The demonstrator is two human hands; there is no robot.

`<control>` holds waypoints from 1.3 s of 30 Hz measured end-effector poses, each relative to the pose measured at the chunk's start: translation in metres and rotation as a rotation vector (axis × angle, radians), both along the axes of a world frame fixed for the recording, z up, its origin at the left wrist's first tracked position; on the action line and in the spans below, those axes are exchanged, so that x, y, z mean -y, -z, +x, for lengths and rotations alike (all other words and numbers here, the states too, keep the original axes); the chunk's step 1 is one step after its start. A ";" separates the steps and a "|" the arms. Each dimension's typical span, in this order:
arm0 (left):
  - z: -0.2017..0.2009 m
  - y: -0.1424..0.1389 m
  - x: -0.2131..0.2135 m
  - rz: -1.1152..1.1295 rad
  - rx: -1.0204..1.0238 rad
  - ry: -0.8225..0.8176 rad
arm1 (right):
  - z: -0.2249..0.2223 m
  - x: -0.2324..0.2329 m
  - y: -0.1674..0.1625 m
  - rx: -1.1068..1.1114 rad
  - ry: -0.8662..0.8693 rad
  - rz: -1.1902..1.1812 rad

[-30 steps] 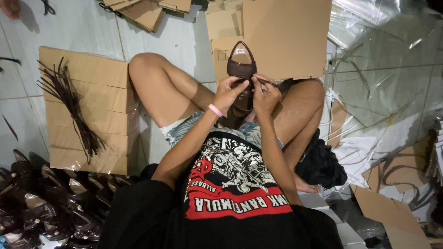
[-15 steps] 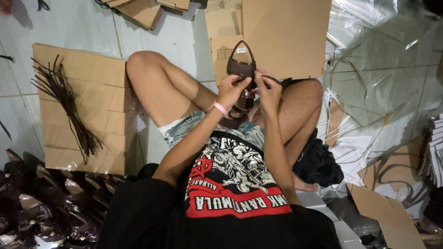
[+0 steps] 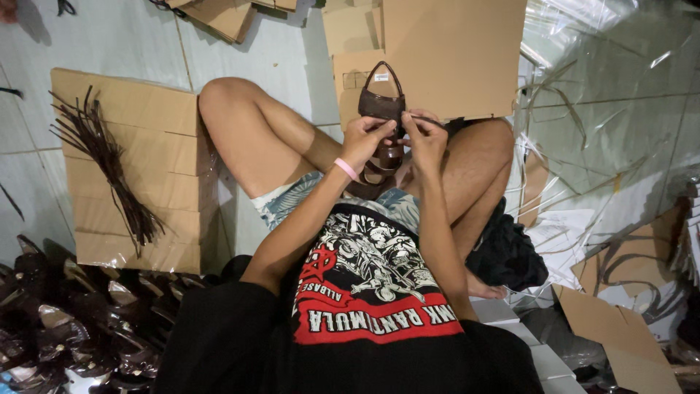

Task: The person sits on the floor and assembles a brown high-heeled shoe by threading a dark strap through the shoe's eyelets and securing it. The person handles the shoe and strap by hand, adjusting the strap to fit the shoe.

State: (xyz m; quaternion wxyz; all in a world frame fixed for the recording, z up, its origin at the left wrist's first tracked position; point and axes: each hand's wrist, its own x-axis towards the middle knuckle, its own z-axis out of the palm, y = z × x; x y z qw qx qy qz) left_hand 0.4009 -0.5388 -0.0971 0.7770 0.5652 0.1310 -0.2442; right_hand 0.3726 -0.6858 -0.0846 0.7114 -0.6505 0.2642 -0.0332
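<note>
I sit on the floor with my knees apart and hold a dark brown strappy sandal (image 3: pixel 381 102) upright between my legs. My left hand (image 3: pixel 366 138), with a pink band on its wrist, grips the sandal's middle from the left. My right hand (image 3: pixel 423 137) pinches the sandal at the same spot from the right, and a thin dark strap sticks out from its fingers. The lower part of the sandal is hidden behind both hands.
A bundle of thin dark straps (image 3: pixel 109 164) lies on a flat cardboard box (image 3: pixel 157 109) at the left. Several dark sandals (image 3: pixel 65 321) are piled at the lower left. Cardboard sheets (image 3: pixel 452 51) lie ahead, clear plastic sheeting (image 3: pixel 612 87) at the right.
Both hands and the sandal keep their place between my knees. The fingers have shifted slightly on the strap.
</note>
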 end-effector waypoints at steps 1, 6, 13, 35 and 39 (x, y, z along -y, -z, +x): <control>0.000 -0.001 -0.001 0.007 -0.007 0.011 | 0.000 0.000 -0.001 -0.005 -0.008 0.001; -0.003 -0.004 0.000 -0.012 0.018 -0.019 | 0.000 -0.002 0.001 -0.035 0.030 0.080; -0.004 -0.002 0.000 0.047 0.022 0.014 | -0.003 -0.003 0.011 -0.068 0.059 0.193; -0.003 0.000 -0.004 0.008 -0.023 0.055 | -0.003 0.008 0.009 -0.047 -0.100 0.232; -0.006 0.004 0.000 -0.016 0.013 0.016 | -0.004 0.011 0.016 -0.037 -0.106 0.269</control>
